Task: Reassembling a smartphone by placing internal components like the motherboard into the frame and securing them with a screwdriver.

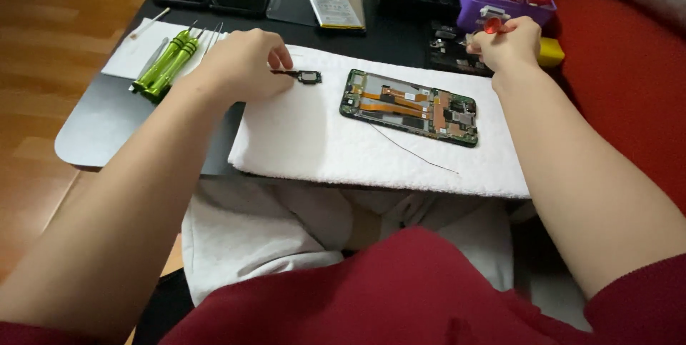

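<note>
**Opened phone on a white towel, both hands at work**

The left hand (243,65) rests on the white towel (307,138), fingers curled, thumb and forefinger pinching the thin black lead of a small black part (309,77) that lies on the towel just beside the fingertips. To its right lies the opened phone (411,106), back cover off, showing green board and orange flex strips. A thin black wire (414,151) trails from the phone's lower edge across the towel.

The right hand (506,43) is closed at the towel's far right corner around a small red-tipped object (493,26), possibly a tool handle; the view is too tight to be sure. Just behind it sits a purple tray (468,2).

Green screwdrivers (166,68) lie left of the left hand. The dark surface (107,123) carries everything.
</note>
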